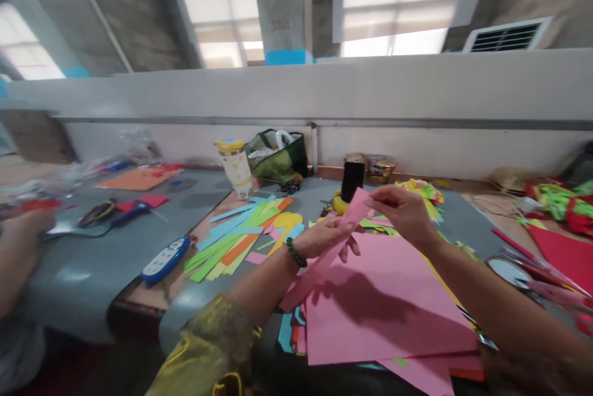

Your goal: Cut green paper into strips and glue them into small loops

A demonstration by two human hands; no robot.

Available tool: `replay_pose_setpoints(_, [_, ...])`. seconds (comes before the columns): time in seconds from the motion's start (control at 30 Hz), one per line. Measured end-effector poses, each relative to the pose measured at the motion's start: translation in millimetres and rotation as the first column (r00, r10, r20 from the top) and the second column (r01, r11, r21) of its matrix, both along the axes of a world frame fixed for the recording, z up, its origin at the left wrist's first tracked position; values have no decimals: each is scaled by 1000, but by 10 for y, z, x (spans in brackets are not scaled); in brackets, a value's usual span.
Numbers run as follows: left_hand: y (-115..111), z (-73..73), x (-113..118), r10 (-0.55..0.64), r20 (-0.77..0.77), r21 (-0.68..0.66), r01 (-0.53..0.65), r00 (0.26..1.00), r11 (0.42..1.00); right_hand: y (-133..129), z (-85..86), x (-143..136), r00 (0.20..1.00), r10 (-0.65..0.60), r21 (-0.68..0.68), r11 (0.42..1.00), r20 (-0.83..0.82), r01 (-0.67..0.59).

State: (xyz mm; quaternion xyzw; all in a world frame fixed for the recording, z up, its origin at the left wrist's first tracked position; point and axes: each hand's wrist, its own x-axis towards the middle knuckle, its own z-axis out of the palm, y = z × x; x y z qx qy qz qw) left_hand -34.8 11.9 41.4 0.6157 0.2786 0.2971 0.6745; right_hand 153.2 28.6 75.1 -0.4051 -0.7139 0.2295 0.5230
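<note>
The pink sheets [384,303] lie stacked on the near part of the grey table [83,278], their front edge running up to the table's near edge. Left of the sheets a stretch of bare grey top stays open as far as the white and blue remote [165,258]. Right of them the room is tight, with a red sheet [563,254] and scissors [532,266] close by.

Above the pink sheets, both hands close on one pink strip [319,260]. The left hand [327,236], with a green bead bracelet [295,253] at the wrist, wraps its fingers around the strip's middle. The right hand [403,210] pinches the strip's upper end between thumb and fingertips.

Behind the sheets lie loose paper strips [236,238] in green, blue and orange, then a bottle with a yellow cap [235,167] and a green bag [278,158] against a low white wall [417,93]. Far left of the sheets, another person's hand [21,241] shows, blurred. Bright windows [222,13] sit above the wall.
</note>
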Motion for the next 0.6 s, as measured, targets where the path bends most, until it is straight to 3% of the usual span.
replay_pose_setpoints(0.1, [29,-39,-28,-7,13,-67,8,1000,998,20,-58,56,993,-13,-11,1000,115,14])
replay_pose_setpoints(0.17, [52,-8,-108,112,16,-110,-109,994,988,27,-77,134,974,-4,-55,998,227,17])
replay_pose_setpoints(0.2, [69,19,-170,233,12,-109,-230,972,967,19,-80,194,949,0,-90,995,315,30])
replay_pose_setpoints(0.27, [130,81,-329,309,20,-121,-305,951,945,-34,-74,359,834,6,-166,981,552,103])
replay_pose_setpoints(0.33, [213,135,-507,462,-76,-101,-467,884,878,-153,-65,556,635,31,-217,952,772,217])
replay_pose_setpoints(0.43, [286,191,-720,498,-149,-31,-508,854,861,-438,-89,804,391,45,-213,892,919,398])
replay_pose_setpoints(0.5, [261,217,-789,508,-260,92,-503,821,860,-645,-157,884,315,21,-188,838,949,513])
replay_pose_setpoints(0.6, [153,238,-793,514,-416,318,-409,750,855,-875,-321,877,270,29,-198,755,962,626])
